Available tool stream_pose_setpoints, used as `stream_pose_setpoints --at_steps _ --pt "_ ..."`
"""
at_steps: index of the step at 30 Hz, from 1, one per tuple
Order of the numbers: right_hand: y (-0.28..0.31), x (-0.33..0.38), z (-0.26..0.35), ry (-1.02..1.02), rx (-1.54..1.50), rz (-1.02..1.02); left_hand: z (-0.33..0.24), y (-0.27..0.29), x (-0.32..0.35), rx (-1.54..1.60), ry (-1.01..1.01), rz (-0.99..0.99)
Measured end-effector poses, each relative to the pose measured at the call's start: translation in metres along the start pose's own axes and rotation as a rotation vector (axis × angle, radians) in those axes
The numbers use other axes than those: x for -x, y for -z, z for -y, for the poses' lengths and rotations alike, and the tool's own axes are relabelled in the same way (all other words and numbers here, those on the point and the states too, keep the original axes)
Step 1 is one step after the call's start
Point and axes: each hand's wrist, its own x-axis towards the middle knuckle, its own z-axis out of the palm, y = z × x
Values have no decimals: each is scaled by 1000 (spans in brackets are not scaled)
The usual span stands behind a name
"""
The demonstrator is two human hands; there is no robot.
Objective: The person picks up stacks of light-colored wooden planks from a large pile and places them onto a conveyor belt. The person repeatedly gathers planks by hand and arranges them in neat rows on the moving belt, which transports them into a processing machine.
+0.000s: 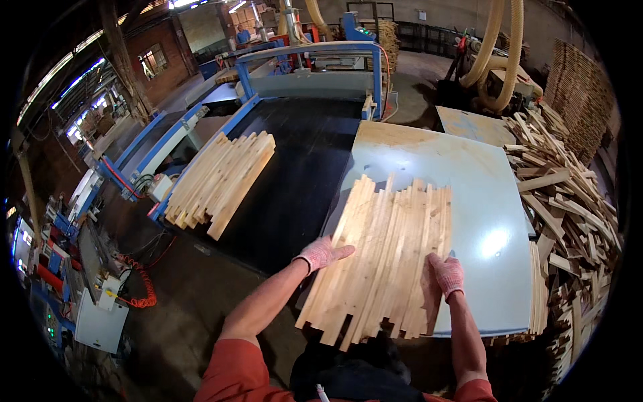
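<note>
A row of wooden strips (382, 254), side by side with uneven ends, lies over the left part of a pale smooth tabletop (475, 208). Its near ends stick out past the table's front edge. My left hand (321, 254), in a pinkish knit glove, grips the row's left side with the thumb on top. On the opposite side my right hand (446, 273), gloved alike, presses in against the outer strip. Both hands squeeze the row between them. To the left, a second row of wooden strips (224, 177) rests on a black conveyor belt (301, 147).
A blue-framed machine (308, 50) spans the belt's far end. Scrap wood (562, 194) is heaped along the table's right side, with stacked boards (581, 94) behind it. Beige hoses (499, 60) hang at the back right. A red coiled hose (142, 285) hangs at lower left.
</note>
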Motion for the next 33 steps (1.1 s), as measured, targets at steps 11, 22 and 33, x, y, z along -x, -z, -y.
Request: stream_pose_setpoints --at_steps 11,22,33 --pt "-130 -78 203 135 -49 133 98 147 -106 -461 359 -366" --pt "-247 -35 362 1 76 158 250 259 -126 -700 134 -511" --pt "-263 -42 317 165 -172 -32 336 349 -77 -386 -42 -660"
